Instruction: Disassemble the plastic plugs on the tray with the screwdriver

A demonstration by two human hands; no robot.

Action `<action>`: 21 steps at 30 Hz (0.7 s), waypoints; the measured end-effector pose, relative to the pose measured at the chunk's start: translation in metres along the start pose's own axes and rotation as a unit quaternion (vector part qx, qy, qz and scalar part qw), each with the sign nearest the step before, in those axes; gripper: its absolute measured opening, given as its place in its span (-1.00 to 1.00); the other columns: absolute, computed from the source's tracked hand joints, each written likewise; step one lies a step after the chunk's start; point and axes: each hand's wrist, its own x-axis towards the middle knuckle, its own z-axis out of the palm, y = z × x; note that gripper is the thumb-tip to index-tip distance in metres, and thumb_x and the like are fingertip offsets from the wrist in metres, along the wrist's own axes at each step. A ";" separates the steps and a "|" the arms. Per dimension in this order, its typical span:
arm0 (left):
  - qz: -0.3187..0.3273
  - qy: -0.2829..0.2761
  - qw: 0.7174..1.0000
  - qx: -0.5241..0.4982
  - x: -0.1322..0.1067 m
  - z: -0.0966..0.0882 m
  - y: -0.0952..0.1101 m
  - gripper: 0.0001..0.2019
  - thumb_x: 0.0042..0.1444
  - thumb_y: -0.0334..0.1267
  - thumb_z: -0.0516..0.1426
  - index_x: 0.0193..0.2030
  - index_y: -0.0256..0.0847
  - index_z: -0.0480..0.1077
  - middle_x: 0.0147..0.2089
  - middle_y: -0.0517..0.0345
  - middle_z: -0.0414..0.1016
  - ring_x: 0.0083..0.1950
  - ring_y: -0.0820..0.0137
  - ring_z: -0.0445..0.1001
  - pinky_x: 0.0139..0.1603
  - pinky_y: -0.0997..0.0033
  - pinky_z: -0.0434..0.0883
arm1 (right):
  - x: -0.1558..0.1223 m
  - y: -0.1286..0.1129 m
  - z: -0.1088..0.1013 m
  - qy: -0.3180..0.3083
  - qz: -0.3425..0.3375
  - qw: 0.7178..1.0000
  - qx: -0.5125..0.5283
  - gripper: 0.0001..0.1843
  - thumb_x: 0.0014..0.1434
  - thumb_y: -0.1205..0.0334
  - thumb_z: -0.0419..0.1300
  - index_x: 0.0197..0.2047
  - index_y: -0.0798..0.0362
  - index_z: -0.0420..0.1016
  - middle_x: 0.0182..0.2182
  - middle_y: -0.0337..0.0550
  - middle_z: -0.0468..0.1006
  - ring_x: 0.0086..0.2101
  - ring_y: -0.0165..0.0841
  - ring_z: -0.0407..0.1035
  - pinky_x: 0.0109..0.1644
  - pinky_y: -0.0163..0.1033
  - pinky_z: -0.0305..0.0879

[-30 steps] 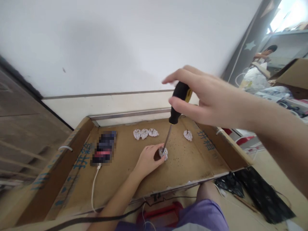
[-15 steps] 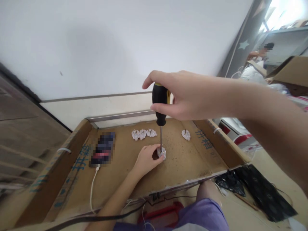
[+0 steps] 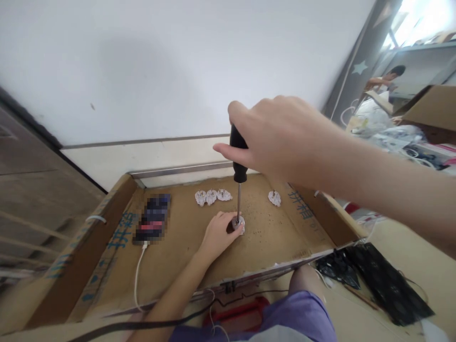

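– Cardboard side wall (image 3: pixel 81 256) on your far left, then a phone (image 3: pixel 152 218) with its screen pixelated and a white cable (image 3: pixel 137 280) plugged in. Doesn't look like part of what you're doing, tbh.

– Agreed. Moving right, you've got three white plug-like pieces (image 3: pixel 211 196) lined up in a row, metal pins up. So is that your done pile or your waiting pile?

– Can't tell. I don't see any mark on them that settles it. Just below and right of the row, your left hand (image 3: pixel 219 232) has thumb and fingers pinching a fourth piece (image 3: pixel 242 221) down on the bench (image 3: pixel 185 228), around the middle. That's clearly the one in work.

– Yep, and your screwdriver (image 3: pixel 240 173) is pretty much upright with its tip down on it. Your right hand (image 3: pixel 274 135) is wrapped round the handle, thumb poking out left. I'd call this one mid-job. Whether any screw in there is seated is too small to see.

– Then there's dark specks (image 3: pixel 258 232) on the cardboard, and a lone piece (image 3: pixel 274 197) near the right side, well apart from the row. My guess is you're splitting done from not done, so either three are left or just that one.
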 end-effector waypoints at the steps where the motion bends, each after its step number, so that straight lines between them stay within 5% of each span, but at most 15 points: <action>1: 0.011 0.002 1.000 -0.005 0.000 0.000 0.000 -0.67 0.12 -0.18 0.09 0.03 -0.18 0.35 -0.08 0.08 0.50 -0.05 0.29 0.40 0.01 0.24 0.33 | 0.003 0.000 -0.003 -0.026 -0.004 1.000 0.003 -0.61 -0.21 0.29 0.37 -0.64 0.10 0.15 -0.75 -0.34 0.03 -0.51 -0.49 0.27 -0.45 -0.40 0.04; 5: 0.018 -0.020 0.999 -0.045 -0.001 0.001 -0.001 -0.68 0.16 -0.19 0.04 0.04 -0.15 0.34 -0.05 0.05 0.49 -0.05 0.29 0.42 0.00 0.24 0.34 | 0.010 0.007 -0.011 -0.153 -0.072 0.985 0.040 -0.75 -0.14 0.11 0.32 -0.48 0.04 0.34 -0.69 -0.39 0.21 -0.57 -0.56 0.25 -0.49 -0.43 0.10; 11: -0.005 -0.023 0.998 -0.065 -0.001 0.006 -0.005 -0.75 0.15 -0.17 0.05 -0.07 -0.17 0.40 -0.14 0.08 0.52 -0.16 0.32 0.45 -0.08 0.28 0.37 | 0.003 0.008 -0.001 -0.029 -0.103 0.991 -0.078 -0.63 -0.16 0.15 0.35 -0.60 0.10 0.21 -0.71 -0.32 0.18 -0.54 -0.51 0.26 -0.49 -0.40 0.09; 16: -0.008 -0.015 0.998 -0.061 -0.001 0.006 -0.005 -0.76 0.14 -0.18 0.07 -0.07 -0.15 0.39 -0.13 0.11 0.52 -0.13 0.33 0.45 -0.07 0.29 0.37 | 0.001 0.008 -0.008 -0.187 -0.135 0.973 -0.021 -0.76 -0.08 0.06 0.24 -0.43 0.04 0.37 -0.53 -0.39 0.38 -0.53 -0.61 0.25 -0.48 -0.43 0.10; 21: -0.013 -0.018 0.998 -0.061 0.001 0.003 -0.001 -0.78 0.12 -0.21 0.09 -0.11 -0.17 0.41 -0.16 0.10 0.52 -0.12 0.31 0.43 -0.08 0.30 0.38 | -0.011 -0.011 0.012 -0.010 -0.105 0.979 -0.177 -0.74 0.03 0.14 0.23 -0.45 0.09 0.24 -0.69 -0.28 0.21 -0.49 -0.42 0.31 -0.47 -0.35 -0.01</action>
